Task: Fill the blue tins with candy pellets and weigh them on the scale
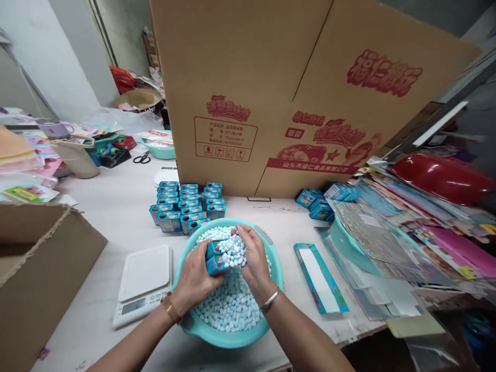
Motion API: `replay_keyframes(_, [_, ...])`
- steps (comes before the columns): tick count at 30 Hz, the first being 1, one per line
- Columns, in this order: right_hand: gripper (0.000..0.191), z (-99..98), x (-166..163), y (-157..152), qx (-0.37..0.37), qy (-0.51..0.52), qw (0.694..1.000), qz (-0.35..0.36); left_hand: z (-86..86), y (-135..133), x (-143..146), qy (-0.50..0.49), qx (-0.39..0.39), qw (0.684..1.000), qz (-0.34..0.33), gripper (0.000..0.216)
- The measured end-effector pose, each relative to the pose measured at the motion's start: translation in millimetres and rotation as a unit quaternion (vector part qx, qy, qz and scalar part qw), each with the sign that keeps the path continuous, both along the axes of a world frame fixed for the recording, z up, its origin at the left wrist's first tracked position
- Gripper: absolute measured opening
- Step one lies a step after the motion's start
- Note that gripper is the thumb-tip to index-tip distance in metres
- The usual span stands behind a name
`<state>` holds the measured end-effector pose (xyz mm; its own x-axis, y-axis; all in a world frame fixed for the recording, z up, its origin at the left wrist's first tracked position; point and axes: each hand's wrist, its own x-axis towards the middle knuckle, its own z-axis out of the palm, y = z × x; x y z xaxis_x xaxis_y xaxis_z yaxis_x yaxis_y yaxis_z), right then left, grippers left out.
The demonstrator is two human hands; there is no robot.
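My left hand point(195, 276) grips small blue printed boxes point(215, 263), seemingly two held together, over a turquoise basin point(228, 339). Cupped beside them, my right hand point(253, 256) holds a handful of small pale blue and white candies point(234, 250), some of which lie against the boxes' ends. Loose candies of the same kind point(232, 310) fill much of the basin. Just behind it, several blue boxes point(169, 221) stand in stacked rows on the table. My fingers partly hide the held boxes, and their openings cannot be made out.
A white digital scale point(145, 274) sits left of the basin, near an open cardboard box point(50, 289). A large printed carton point(248, 77) walls off the back. To the right lie a flat blue-bordered card point(321, 279), more blue boxes point(321, 207) and piled plastic sheets point(372, 232). Scissors point(142, 157) lie behind.
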<state>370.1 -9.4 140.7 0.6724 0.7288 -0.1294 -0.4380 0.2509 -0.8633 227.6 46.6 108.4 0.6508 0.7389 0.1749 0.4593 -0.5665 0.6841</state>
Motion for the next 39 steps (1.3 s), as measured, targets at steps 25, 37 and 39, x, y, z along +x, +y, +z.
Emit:
replay_keyframes(25, [0.022,14.7,-5.2,-11.4,-0.002,-0.002,0.993,0.121,13.0,1.1,-8.8,0.071,0.046,0.995,-0.044,0.07])
replay_keyframes(37, [0.019,23.0,-18.6,-26.6,0.014,-0.002,0.997,0.08,2.9,-7.5,-4.5,0.011,0.032,0.999,-0.034,0.078])
replay_keyframes(39, [0.02,24.2,-21.8,-29.8,0.013,-0.001,0.996,0.09,3.3,-6.1,-6.0,0.012,0.036,0.998,-0.047,0.077])
